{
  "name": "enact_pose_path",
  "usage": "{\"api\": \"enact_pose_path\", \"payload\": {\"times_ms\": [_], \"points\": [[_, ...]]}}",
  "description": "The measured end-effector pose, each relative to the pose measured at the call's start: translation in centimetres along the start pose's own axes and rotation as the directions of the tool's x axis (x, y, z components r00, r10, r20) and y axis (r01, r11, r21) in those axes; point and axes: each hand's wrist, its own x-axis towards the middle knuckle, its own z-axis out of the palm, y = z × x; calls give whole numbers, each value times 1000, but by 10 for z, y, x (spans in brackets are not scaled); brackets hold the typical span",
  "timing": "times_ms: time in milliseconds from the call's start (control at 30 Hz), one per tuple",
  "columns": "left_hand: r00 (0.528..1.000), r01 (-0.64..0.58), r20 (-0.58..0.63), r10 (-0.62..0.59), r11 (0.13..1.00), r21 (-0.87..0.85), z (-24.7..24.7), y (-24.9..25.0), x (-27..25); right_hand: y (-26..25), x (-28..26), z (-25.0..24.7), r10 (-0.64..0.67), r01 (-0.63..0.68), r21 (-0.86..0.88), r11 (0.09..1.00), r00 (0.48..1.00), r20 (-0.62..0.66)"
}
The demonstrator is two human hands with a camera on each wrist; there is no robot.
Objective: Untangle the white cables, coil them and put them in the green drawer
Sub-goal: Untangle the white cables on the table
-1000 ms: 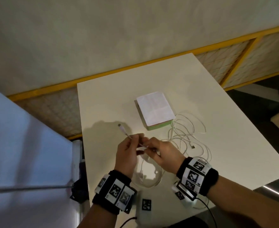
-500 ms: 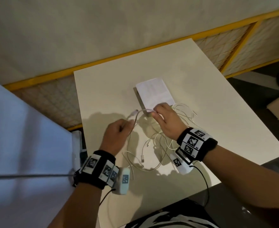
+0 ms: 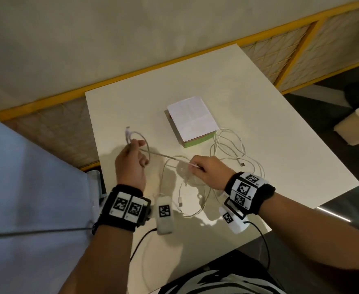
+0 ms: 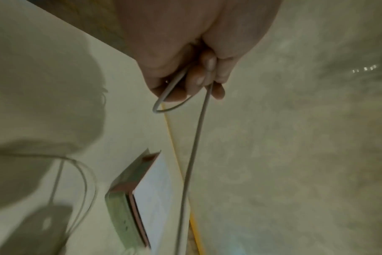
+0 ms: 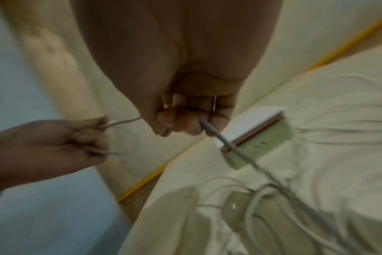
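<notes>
Several white cables (image 3: pixel 227 153) lie tangled on the white table (image 3: pixel 259 102), in front of and right of a small box with a white top and green drawer front (image 3: pixel 197 142). My left hand (image 3: pixel 132 160) grips one white cable near its plug (image 3: pixel 128 132), with a small loop (image 3: pixel 142 141) formed at the fingers. The same cable (image 4: pixel 196 138) runs taut to my right hand (image 3: pixel 204 170), which pinches it above the tangle. In the right wrist view the cable (image 5: pixel 229 143) leaves my right fingers toward the drawer box (image 5: pixel 259 143).
A yellow-framed railing (image 3: pixel 174 60) runs behind the table's far edge. A pale blue panel (image 3: pixel 25 187) stands at the left. A loose plug (image 3: pixel 180 202) lies near the table's front edge. A beige object (image 3: pixel 358 128) sits on the floor at right.
My right hand has drawn back from the drawer box toward me, pulling the cable taut. My left hand has risen and now holds a small loop near the plug.
</notes>
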Motion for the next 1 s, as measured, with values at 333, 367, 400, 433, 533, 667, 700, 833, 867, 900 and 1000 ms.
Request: {"api": "enact_pose_path", "payload": {"times_ms": [333,367,400,433,533,667,700,833,867,900,1000], "points": [[987,-135,103,127,988,69,-26,5,12,26,-12,-23,54,-62,-35,997,981,-187],[980,-132,166,114,986,104,-18,4,3,15,-9,-24,30,-38,-35,999,978,-207],[972,-136,213,103,980,147,-11,2,-7,5,-6,-25,9,-15,-26,1000,974,-226],[962,-153,254,101,970,191,-3,2,-16,-4,-4,-25,-18,15,-16,1000,967,-256],[908,-280,405,112,880,384,17,2,-38,-29,1,-24,-87,98,15,995,934,-347],[896,-183,444,-30,885,429,29,7,-43,-48,4,-19,-177,147,-109,983,914,-366],[883,-88,456,-106,919,384,28,9,-41,-51,4,-18,-200,136,-191,972,907,-371],[826,-95,537,-172,896,433,19,8,-30,-51,0,-15,-326,163,-430,888,882,-339],[821,-165,551,-149,862,479,17,9,-30,-51,-1,-16,-332,194,-406,893,893,-304],[816,-215,562,-133,833,510,15,9,-30,-52,-3,-18,-325,223,-359,906,910,-256],[834,-307,548,-63,772,556,6,14,-30,-45,-7,-25,-200,160,-214,964,963,-178]]}}
